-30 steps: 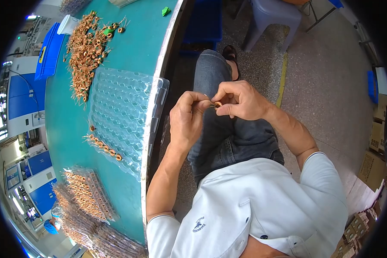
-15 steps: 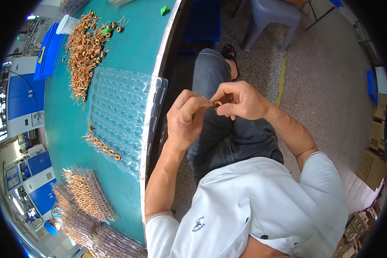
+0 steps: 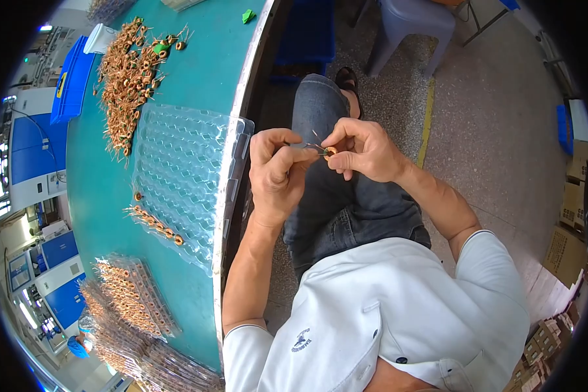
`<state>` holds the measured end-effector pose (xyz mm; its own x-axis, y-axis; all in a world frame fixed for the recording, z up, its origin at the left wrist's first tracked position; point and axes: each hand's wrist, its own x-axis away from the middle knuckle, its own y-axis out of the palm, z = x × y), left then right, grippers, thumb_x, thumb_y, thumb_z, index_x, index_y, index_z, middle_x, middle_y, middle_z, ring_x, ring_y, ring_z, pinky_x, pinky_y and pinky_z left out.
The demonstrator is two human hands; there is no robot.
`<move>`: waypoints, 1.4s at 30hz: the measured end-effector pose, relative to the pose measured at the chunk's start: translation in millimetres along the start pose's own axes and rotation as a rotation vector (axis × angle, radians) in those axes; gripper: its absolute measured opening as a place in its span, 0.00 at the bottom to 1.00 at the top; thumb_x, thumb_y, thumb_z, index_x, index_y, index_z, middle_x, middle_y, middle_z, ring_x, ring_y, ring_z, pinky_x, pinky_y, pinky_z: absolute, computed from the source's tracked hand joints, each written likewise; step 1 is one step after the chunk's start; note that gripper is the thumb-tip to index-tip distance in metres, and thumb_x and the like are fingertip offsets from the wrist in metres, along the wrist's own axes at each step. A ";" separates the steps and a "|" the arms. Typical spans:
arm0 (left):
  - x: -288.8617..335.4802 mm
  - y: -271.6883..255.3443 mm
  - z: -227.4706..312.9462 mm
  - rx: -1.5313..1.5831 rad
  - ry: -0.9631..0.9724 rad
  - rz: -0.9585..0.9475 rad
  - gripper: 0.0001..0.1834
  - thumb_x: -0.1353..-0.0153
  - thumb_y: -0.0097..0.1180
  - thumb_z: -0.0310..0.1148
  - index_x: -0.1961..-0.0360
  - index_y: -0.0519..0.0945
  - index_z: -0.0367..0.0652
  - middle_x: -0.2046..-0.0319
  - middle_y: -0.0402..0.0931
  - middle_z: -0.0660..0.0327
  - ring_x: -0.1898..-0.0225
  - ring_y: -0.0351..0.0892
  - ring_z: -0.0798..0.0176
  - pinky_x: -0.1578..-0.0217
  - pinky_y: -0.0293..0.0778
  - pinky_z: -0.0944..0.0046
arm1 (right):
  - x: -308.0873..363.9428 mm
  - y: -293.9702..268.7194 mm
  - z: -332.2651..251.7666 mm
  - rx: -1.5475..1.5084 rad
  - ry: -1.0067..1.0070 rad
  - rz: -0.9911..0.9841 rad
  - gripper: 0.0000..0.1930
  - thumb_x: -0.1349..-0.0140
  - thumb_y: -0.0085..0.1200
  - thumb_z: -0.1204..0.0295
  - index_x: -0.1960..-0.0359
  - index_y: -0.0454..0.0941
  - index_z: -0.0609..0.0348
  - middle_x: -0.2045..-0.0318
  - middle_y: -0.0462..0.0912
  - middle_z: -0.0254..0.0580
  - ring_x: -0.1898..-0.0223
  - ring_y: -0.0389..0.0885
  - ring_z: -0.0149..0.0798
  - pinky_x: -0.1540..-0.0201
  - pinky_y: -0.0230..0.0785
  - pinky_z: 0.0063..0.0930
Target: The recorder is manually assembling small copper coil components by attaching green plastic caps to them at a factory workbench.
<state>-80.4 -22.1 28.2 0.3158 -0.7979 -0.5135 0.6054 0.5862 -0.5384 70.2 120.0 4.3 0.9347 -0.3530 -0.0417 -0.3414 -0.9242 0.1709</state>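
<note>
Over my lap, a small copper-wound ring coil with thin wire ends is pinched between the thumb and fingers of my right hand. My left hand is closed on the coil's wire leads, its thumb and forefinger just left of the ring. To the left on the green table lies a clear plastic tray with rows of pockets. One row of similar coils sits along the tray's near left part. A large heap of loose coils lies beyond the tray.
Filled trays of coils are stacked at the table's near end. A blue bin and a white cup stand by the heap. Under the table is a blue crate; a grey plastic stool stands ahead. Cardboard boxes line the right side.
My left hand has drawn slightly left, away from the ring, and its fingers have shifted along the leads. More of the coil and its wires now shows in my right fingers.
</note>
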 end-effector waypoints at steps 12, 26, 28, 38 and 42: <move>34.1 34.8 14.2 0.743 -0.654 0.006 0.18 0.33 0.57 0.31 0.45 0.76 0.35 0.46 0.73 0.55 0.49 0.75 0.65 0.49 0.72 0.69 | 6.6 16.4 15.3 0.516 -0.435 0.223 0.12 0.46 0.66 0.77 0.60 0.80 0.59 0.69 0.81 0.38 0.67 0.83 0.32 0.65 0.77 0.23; 55.2 8.6 15.8 0.868 -0.810 -0.161 0.13 0.38 0.61 0.26 0.54 0.79 0.33 0.62 0.82 0.59 0.62 0.80 0.71 0.60 0.77 0.72 | -8.8 5.7 6.3 0.370 -0.195 -0.095 0.10 0.36 0.58 0.69 0.58 0.83 0.63 0.70 0.79 0.36 0.73 0.78 0.27 0.71 0.72 0.20; 54.6 5.8 18.1 0.842 -0.794 -0.205 0.11 0.38 0.61 0.26 0.55 0.79 0.33 0.64 0.82 0.61 0.63 0.79 0.73 0.60 0.76 0.74 | -11.5 5.7 5.8 0.279 -0.204 -0.183 0.09 0.37 0.60 0.71 0.63 0.82 0.64 0.70 0.79 0.36 0.73 0.79 0.27 0.70 0.73 0.20; 50.1 3.0 24.7 1.008 -0.979 -0.251 0.07 0.40 0.64 0.26 0.64 0.79 0.37 0.70 0.80 0.64 0.71 0.73 0.77 0.69 0.68 0.76 | -3.3 24.2 11.5 0.080 -0.214 -0.116 0.04 0.42 0.62 0.79 0.68 0.78 0.65 0.72 0.78 0.37 0.75 0.78 0.26 0.73 0.70 0.17; 55.5 6.0 26.5 1.002 -1.055 -0.240 0.06 0.40 0.63 0.26 0.64 0.79 0.37 0.70 0.79 0.65 0.72 0.72 0.76 0.70 0.67 0.76 | 0.5 27.2 17.9 0.067 -0.184 -0.058 0.03 0.42 0.61 0.80 0.68 0.78 0.65 0.72 0.78 0.37 0.76 0.76 0.24 0.75 0.68 0.15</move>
<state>-39.8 -66.6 14.2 0.2450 -0.8486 0.4690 0.8217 0.4384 0.3641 59.6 92.1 -8.6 0.9215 -0.3134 -0.2294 -0.2988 -0.9494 0.0969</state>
